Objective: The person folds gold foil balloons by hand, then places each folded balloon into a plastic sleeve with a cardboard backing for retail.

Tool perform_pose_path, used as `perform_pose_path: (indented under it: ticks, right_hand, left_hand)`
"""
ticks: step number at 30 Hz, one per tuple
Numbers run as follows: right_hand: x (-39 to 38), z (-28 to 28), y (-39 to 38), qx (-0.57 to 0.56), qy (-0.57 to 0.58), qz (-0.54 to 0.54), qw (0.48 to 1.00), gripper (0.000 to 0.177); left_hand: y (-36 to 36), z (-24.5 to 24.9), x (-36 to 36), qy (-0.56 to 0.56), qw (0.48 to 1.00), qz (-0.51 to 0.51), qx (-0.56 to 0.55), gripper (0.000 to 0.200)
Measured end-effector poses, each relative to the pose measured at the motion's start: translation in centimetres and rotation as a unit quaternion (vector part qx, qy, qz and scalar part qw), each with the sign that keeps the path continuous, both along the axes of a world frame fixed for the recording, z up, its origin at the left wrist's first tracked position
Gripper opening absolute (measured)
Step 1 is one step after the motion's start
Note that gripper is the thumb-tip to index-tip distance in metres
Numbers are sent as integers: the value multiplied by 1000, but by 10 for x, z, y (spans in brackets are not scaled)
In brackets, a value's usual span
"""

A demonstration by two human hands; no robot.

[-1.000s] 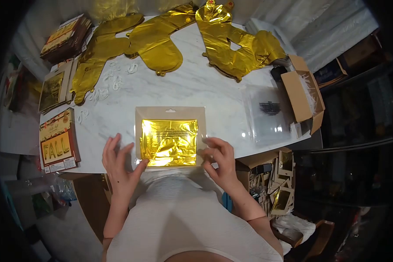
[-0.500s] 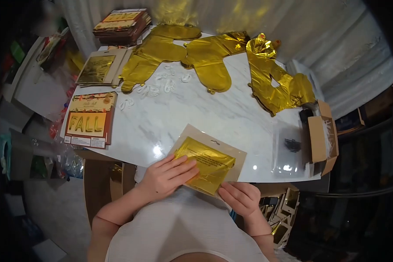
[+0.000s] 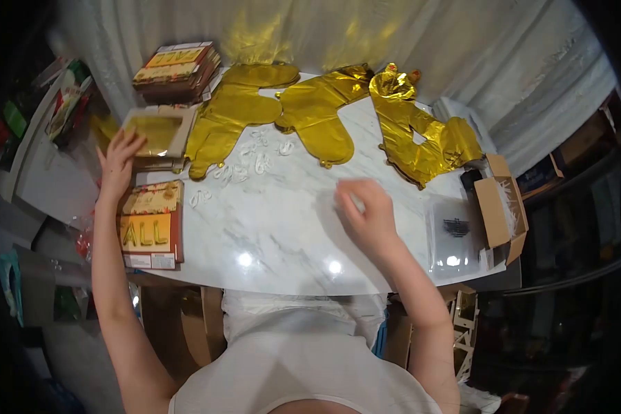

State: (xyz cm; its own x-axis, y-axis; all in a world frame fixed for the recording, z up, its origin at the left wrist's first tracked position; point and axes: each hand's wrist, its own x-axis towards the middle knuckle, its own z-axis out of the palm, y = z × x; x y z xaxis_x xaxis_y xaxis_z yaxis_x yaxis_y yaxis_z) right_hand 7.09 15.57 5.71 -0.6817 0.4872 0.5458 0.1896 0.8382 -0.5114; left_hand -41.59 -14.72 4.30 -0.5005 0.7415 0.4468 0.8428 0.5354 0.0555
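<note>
My left hand (image 3: 121, 159) reaches to the back left, its fingers closed over the left edge of a card-backed gold foil packet (image 3: 155, 134). The packet lies over a stack of similar packets, slightly blurred. My right hand (image 3: 355, 200) hovers over the middle of the table, fingers loosely curled, thumb apart, nothing visible in it; its fingertips are blurred. Flat gold foil balloons (image 3: 238, 103) (image 3: 317, 117) (image 3: 428, 141) lie along the back. Small white string bundles (image 3: 262, 163) are in front of them.
Printed FALL packages (image 3: 148, 238) lie at the left, with a taller stack (image 3: 176, 72) behind. At the right are clear plastic sleeves (image 3: 455, 241) and an open cardboard box (image 3: 493, 214). Brown boxes (image 3: 210, 317) stand below the table's front edge.
The gold packet has gone from the table's front edge to the left stack with my left hand. My right hand has let go of it and moved forward over the table.
</note>
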Motion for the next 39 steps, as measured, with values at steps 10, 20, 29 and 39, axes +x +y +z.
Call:
perform_pose_path:
  ticks: [10,20,29,39]
  right_hand:
    - [-116,0,127,82,-334,-198,918,25]
    - [25,-47,202,115,-353,-256,893,21]
    - [46,-6,239,-81,-253,-180,947,33]
    - [71,2,334,-456,-137,-172,862,42]
  left_hand:
    - [-7,28,36,-122,986,30,-110,80]
    - [129,70,208,-158,901,-340,-218,64]
    - [381,-47,379,-153,884,-440,23,80]
    - [394,-70,393,-148,902,-404,43,64]
